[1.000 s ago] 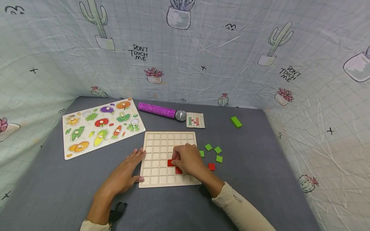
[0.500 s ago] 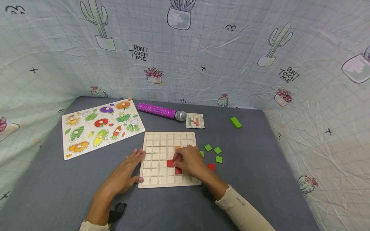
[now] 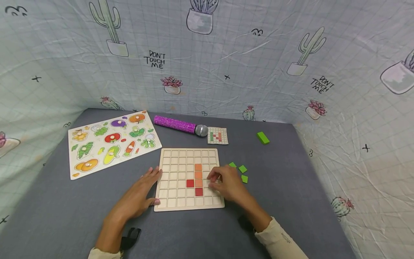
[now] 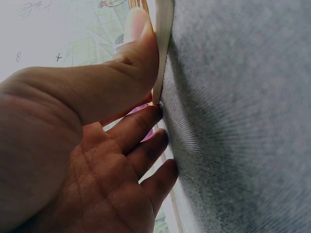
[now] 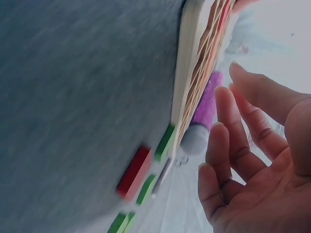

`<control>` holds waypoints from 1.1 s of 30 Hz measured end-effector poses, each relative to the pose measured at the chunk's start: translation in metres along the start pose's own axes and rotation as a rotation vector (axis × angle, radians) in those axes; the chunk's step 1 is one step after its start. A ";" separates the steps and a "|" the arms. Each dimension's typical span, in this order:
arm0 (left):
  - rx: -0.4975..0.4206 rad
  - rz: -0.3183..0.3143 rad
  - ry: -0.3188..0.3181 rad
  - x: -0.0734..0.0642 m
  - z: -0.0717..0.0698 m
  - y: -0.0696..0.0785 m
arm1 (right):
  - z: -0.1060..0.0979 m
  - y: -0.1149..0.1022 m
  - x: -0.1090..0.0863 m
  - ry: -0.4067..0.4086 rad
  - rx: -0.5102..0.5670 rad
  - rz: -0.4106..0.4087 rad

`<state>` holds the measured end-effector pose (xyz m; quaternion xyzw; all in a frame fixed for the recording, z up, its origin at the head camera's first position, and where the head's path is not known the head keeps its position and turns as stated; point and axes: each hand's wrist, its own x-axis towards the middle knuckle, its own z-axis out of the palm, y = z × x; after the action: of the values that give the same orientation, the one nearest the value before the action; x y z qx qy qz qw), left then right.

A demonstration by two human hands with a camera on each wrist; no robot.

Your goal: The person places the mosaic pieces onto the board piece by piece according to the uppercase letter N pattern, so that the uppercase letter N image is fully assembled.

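Off the orange tiles (image 3: 198,175) toward three o'clock comes my right hand (image 3: 228,182), loose-fingered, empty; left hand (image 3: 137,196), unclenched, touches the board (image 3: 174,193) at nine: I'd keep it steady.

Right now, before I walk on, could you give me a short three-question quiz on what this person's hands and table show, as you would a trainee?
1. How many red tiles show on the board?
2. True or false: the right hand holds nothing visible.
3. What is the purple thing beside the small printed card?

Key: 1. Two. 2. True. 3. A microphone.
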<state>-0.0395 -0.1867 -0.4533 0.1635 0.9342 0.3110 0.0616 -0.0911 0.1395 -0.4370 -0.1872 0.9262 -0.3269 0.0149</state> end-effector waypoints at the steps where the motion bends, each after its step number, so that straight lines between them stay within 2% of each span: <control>1: -0.001 0.002 0.001 0.000 0.000 0.000 | -0.003 0.002 -0.002 -0.002 0.007 0.013; 10: 0.002 -0.003 -0.001 -0.001 0.000 0.001 | -0.023 0.030 -0.019 0.020 0.038 0.083; 19: -0.007 -0.005 0.002 -0.001 0.000 0.001 | -0.040 0.054 -0.036 0.041 -0.017 0.108; 29: 0.001 -0.011 0.000 -0.002 0.000 0.001 | -0.042 0.060 -0.041 -0.007 -0.104 0.140; 33: -0.006 -0.010 -0.001 -0.002 0.000 0.001 | -0.040 0.058 -0.039 -0.031 -0.112 0.127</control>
<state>-0.0377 -0.1865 -0.4530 0.1589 0.9340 0.3136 0.0640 -0.0802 0.2189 -0.4444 -0.1337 0.9527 -0.2701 0.0393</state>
